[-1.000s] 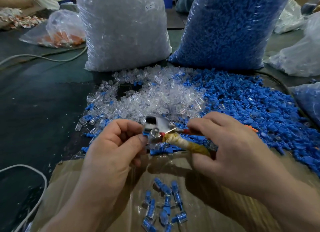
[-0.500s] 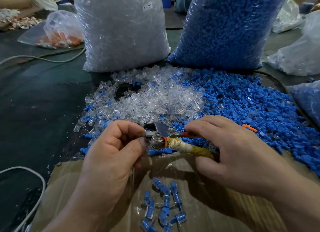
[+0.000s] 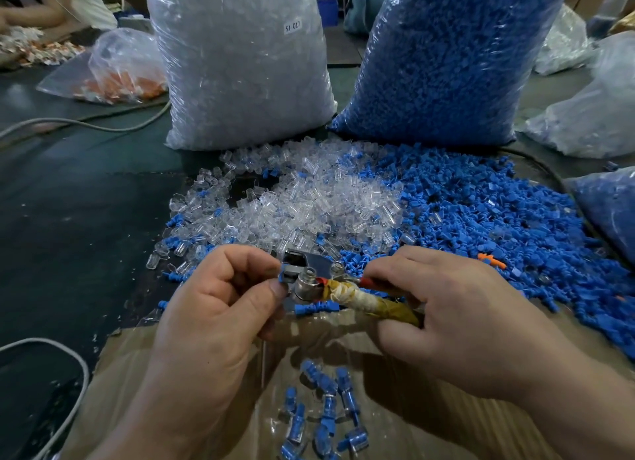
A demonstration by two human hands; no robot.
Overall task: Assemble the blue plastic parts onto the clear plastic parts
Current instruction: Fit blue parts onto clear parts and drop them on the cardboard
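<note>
As left hand (image 3: 213, 308) pinches blue part (image 3: 283, 278), right hand (image 3: 457, 322) grips tool (image 3: 347, 293), label (image 3: 293, 26) SJ 017

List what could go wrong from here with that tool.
1. The left hand pinches the small blue plastic part right at the head of the metal hand tool. A squeeze by the right hand could nip a fingertip.
2. If that grip slips, the part may fall unassembled into the brown cardboard box.

"SJ 017" on clear-parts bag (image 3: 240, 64)
</note>
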